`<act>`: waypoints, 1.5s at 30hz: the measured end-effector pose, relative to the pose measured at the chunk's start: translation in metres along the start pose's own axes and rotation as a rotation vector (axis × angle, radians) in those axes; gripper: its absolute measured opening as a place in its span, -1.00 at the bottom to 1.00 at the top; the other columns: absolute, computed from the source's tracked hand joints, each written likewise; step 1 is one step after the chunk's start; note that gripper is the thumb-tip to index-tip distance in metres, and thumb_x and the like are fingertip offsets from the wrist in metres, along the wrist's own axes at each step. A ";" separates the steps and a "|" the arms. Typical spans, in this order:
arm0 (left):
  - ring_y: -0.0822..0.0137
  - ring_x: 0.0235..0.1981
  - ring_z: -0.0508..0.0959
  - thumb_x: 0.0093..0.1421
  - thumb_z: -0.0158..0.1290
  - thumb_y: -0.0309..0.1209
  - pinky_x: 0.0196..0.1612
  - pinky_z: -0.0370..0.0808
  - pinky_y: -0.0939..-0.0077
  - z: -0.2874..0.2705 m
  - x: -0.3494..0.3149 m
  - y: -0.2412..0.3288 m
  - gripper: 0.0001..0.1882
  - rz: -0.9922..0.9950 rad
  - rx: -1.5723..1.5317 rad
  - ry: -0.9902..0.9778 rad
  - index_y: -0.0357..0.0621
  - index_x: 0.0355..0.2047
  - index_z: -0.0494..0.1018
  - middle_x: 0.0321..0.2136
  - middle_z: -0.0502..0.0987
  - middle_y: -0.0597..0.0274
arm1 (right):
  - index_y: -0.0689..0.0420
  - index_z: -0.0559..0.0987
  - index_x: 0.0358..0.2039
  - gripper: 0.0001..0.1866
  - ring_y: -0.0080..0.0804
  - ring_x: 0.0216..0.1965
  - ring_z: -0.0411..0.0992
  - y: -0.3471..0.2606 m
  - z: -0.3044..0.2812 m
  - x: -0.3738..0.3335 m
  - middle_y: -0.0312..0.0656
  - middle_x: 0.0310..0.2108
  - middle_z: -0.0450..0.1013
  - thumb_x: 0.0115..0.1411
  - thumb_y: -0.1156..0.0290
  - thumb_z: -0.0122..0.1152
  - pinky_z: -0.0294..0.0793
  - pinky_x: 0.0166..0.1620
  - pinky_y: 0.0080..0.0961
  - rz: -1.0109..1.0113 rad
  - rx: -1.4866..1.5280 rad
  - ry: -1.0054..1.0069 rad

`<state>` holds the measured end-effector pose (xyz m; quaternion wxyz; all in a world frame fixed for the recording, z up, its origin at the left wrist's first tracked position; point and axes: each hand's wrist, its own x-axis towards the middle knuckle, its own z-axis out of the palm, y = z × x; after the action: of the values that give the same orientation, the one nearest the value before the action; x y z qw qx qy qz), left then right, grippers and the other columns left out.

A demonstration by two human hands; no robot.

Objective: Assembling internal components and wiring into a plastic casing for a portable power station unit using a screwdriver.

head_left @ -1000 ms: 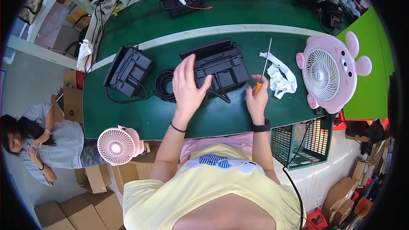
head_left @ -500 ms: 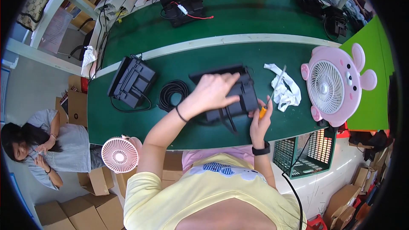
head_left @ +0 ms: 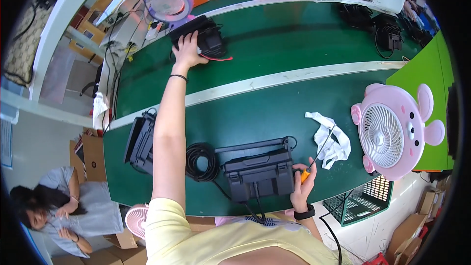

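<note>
My left hand [head_left: 188,51] reaches to the far bench, with fingers over the edge of a black case [head_left: 210,39] and the thumb near its side. A white piece with a red wire [head_left: 218,59] lies against that case. In my right hand [head_left: 303,189] is a screwdriver [head_left: 306,174] with an orange handle, its long shaft pointing up and away. That hand's fingers are next to a second black case [head_left: 260,174], which has latches, a cable and a raised flat panel; whether they touch it is unclear. A coil of black cable [head_left: 201,162] lies to its left.
Another black case [head_left: 142,142] is partly behind my left forearm. White cloth [head_left: 332,142] and a pink animal-shaped fan [head_left: 382,132] lie to the right. A white rail [head_left: 245,86] divides the green benches. A green crate [head_left: 360,201] stands below; another person [head_left: 73,211] sits left.
My left hand has left the near black case and moved far to the left onto the case beyond the rail. The near case now rests still. The screwdriver stays in my right hand.
</note>
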<state>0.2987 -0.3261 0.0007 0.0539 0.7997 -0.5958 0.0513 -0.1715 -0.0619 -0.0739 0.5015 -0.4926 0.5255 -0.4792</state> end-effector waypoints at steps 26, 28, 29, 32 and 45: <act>-0.02 0.18 0.37 0.05 0.30 -0.32 0.23 0.31 0.05 -0.096 -0.252 0.137 -0.46 0.417 -0.537 0.324 -0.06 0.07 0.48 0.12 0.40 0.06 | 0.18 0.23 0.31 -0.51 -0.75 -0.61 0.23 -0.004 -0.010 0.000 -0.25 -0.26 0.52 0.38 0.53 -0.05 0.27 -0.55 -0.74 -0.113 0.081 -0.035; 0.06 0.00 0.53 0.12 0.25 -0.30 0.12 0.44 0.23 -0.099 -0.275 0.146 -0.61 0.568 -0.726 0.208 -0.11 -0.05 0.55 -0.08 0.57 0.09 | 0.18 0.29 0.29 -0.56 -0.75 -0.62 0.23 -0.012 -0.021 -0.012 -0.25 -0.26 0.52 0.42 0.44 -0.10 0.26 -0.55 -0.75 -0.132 0.090 -0.031; 0.07 0.02 0.54 0.12 0.25 -0.27 0.13 0.45 0.24 -0.100 -0.288 0.151 -0.60 0.618 -0.758 0.061 -0.10 -0.04 0.55 -0.08 0.58 0.09 | 0.18 0.31 0.29 -0.56 -0.75 -0.62 0.23 -0.018 -0.027 -0.019 -0.25 -0.27 0.52 0.42 0.44 -0.10 0.25 -0.55 -0.75 -0.125 0.078 -0.061; 0.16 -0.06 0.57 0.21 0.16 -0.10 0.31 0.20 0.13 -0.070 -0.319 0.160 -0.58 0.578 -0.563 0.042 -0.04 -0.02 0.55 -0.17 0.61 0.11 | 0.19 0.39 0.24 -0.58 -0.70 -0.60 0.27 -0.040 -0.049 -0.043 -0.25 -0.31 0.53 0.40 0.47 -0.08 0.30 -0.52 -0.70 -0.182 -0.077 -0.171; 0.17 -0.30 0.62 0.29 0.07 -0.15 0.24 0.23 0.21 -0.043 -0.361 0.167 -0.69 0.151 -0.352 0.351 -0.02 -0.09 0.61 -0.40 0.63 0.15 | -0.11 0.59 0.06 -0.61 -0.38 -0.57 0.50 -0.055 -0.064 -0.083 -0.25 -0.38 0.58 0.19 0.45 0.26 0.48 -0.50 -0.45 -0.494 -0.735 -0.334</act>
<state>0.0353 -0.0255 -0.0054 0.2909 0.7101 -0.6351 0.0887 -0.2326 0.0184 -0.0120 0.2426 -0.8181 0.4396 -0.2805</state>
